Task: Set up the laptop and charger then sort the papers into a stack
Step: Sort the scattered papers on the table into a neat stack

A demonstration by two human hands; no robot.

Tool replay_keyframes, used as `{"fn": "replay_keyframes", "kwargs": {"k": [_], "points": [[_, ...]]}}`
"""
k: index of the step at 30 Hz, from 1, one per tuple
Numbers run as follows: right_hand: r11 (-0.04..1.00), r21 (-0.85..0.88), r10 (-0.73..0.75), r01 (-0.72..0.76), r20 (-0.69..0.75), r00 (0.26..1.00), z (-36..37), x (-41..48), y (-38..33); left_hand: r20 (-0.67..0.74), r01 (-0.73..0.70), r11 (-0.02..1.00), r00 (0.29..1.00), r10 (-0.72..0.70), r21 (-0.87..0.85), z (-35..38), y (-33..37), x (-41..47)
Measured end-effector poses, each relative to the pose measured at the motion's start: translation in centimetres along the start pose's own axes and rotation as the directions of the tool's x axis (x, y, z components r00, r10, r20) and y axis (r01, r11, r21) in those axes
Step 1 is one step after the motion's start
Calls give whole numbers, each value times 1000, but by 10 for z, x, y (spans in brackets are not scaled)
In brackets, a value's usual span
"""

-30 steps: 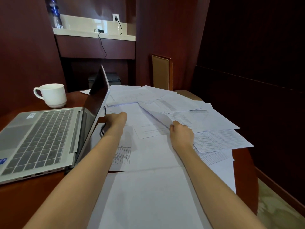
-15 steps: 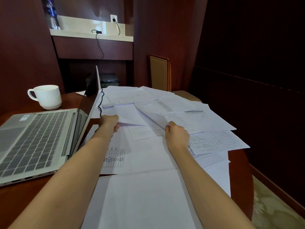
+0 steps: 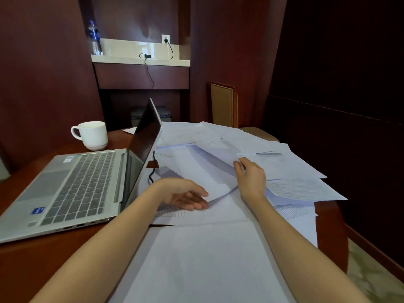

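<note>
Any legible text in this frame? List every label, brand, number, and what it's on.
Nothing can be read for certain.
Blue sticker on the laptop palm rest: blurred, unreadable.
White sticker near the hinge: too small.
Keys: legends not readable.
Printed tables on the papers: too small and blurred.
Label on the bottle: blurred.

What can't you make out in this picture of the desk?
All in the head view:
- Laptop screen: seen edge-on, so what it displays cannot be told.
- Black cable: its laptop end is hidden behind the lid.
- Papers: the print is too small to read.
- Lifted sheet, pinched by the right hand: it covers whatever lies beneath it.
</note>
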State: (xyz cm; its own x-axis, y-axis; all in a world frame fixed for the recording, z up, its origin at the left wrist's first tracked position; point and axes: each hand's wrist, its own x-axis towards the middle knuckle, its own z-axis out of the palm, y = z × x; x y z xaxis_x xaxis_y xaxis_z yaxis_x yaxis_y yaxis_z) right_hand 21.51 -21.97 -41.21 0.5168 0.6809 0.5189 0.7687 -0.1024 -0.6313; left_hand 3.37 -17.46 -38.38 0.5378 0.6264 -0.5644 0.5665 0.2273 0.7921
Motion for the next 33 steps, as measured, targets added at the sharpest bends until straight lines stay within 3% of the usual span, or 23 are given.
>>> {"fn": "replay_keyframes", "kwargs": {"k": [3,8,10,13,16,19,22,25,30,33], "points": [[993,-52,-106,108,47,993,-5,-6,-9,-36,-60,992,998,56,-113,-6,-6,-1],[922,-238,-263,306,195,945,-10,-18,-24,-357,-292,831,926,122,-474,-11,-13,10],[872,-328,-282,363,268,921,-10,-21,-27,-331,-304,845,930,162,-440,-9,-14,6],[844,-345,-296,412,341,892,-14,-25,-36,-117,-253,929,966,230,-269,-3,-13,-4],[870,-303,-278,390,352,894,-17,-26,-54,44,-212,967,975,220,-141,0,-11,-13],[886,-263,-289,382,332,898,-16,-27,-68,90,-208,972,972,219,-113,0,-10,-19],[867,-267,-318,420,352,880,-19,-30,-76,-75,-288,893,957,279,-347,-5,-10,-17],[819,-310,-356,484,386,851,-27,-32,-84,-327,-360,760,923,204,-541,-14,-17,-8],[674,-369,-396,640,550,735,-24,-51,-92,-356,-347,769,919,167,-536,-18,-28,-13],[739,-313,-323,597,612,722,-18,-57,-100,-325,-314,853,928,183,-417,-17,-24,-21]]}}
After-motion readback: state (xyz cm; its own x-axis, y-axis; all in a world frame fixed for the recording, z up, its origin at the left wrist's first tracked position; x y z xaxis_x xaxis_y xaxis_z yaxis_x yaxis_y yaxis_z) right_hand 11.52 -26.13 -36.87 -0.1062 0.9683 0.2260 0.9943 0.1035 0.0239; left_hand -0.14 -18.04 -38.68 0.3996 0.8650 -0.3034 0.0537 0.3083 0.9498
